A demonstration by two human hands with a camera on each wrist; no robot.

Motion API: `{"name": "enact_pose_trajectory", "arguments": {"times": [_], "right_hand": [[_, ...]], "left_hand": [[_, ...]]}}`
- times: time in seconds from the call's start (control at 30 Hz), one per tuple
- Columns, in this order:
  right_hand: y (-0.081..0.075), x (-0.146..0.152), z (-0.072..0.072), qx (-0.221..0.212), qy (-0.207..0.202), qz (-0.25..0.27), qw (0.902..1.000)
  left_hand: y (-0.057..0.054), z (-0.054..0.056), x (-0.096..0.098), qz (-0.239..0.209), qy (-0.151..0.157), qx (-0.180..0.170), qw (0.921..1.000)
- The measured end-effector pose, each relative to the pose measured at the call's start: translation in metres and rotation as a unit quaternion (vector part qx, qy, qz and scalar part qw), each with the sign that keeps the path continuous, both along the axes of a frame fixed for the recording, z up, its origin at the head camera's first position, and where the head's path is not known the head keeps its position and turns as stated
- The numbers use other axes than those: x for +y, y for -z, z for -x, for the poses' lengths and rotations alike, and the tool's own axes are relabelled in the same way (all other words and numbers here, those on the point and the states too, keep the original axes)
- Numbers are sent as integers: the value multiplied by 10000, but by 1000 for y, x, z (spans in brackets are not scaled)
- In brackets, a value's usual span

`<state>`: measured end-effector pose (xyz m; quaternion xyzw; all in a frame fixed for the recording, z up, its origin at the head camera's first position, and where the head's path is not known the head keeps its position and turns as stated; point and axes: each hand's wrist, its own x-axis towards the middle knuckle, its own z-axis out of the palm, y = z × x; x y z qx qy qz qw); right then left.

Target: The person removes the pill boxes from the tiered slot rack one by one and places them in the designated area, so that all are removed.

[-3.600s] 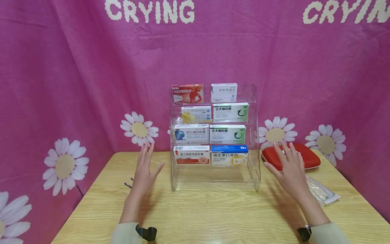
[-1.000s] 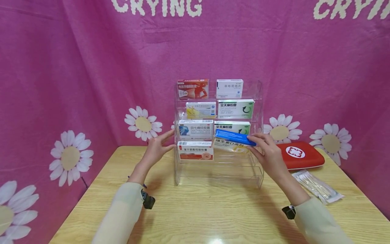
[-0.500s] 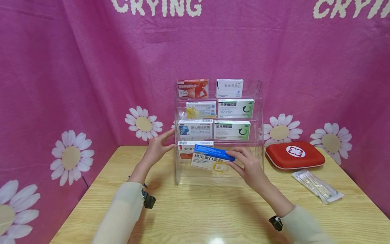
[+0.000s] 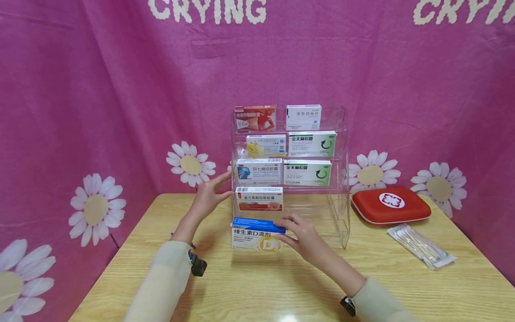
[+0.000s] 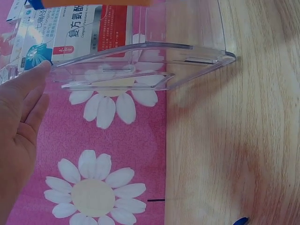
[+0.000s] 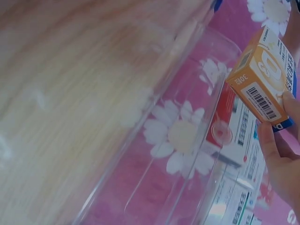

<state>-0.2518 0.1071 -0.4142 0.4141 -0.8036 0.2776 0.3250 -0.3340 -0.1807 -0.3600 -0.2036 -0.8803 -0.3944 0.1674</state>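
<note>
I'm pinching the blue-topped box (image 4: 256, 235) with the right hand (image 4: 306, 239) in front of the clear rack (image 4: 307, 202); left hand (image 4: 205, 197) is touching rack's side, fingers outstretched.

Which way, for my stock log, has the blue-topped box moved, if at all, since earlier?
Yes: relative to the clear rack, the blue-topped box has moved down and left, in the right hand.

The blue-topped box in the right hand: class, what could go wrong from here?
The right hand grips the blue-topped box near one end, so it might tilt or slip. In the head view the box overlaps the clear rack and could catch on it. The left hand is at the rack's side; a push might shift it.
</note>
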Motion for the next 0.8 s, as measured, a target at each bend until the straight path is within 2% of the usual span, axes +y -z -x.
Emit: {"name": "enact_pose_trajectory", "arguments": {"times": [0.33, 0.6, 0.8], "right_hand": [[12, -23, -9, -528, -221, -383, 9976], [13, -36, -11, -1279, -217, -1016, 9863], [17, -43, -8, -1378, -331, -1223, 9823]], "left_hand": [[1, 0, 0, 15, 27, 25, 10000], [0, -2, 0, -13, 48, -43, 10000], [-1, -2, 0, -5, 60, 2, 10000]]}}
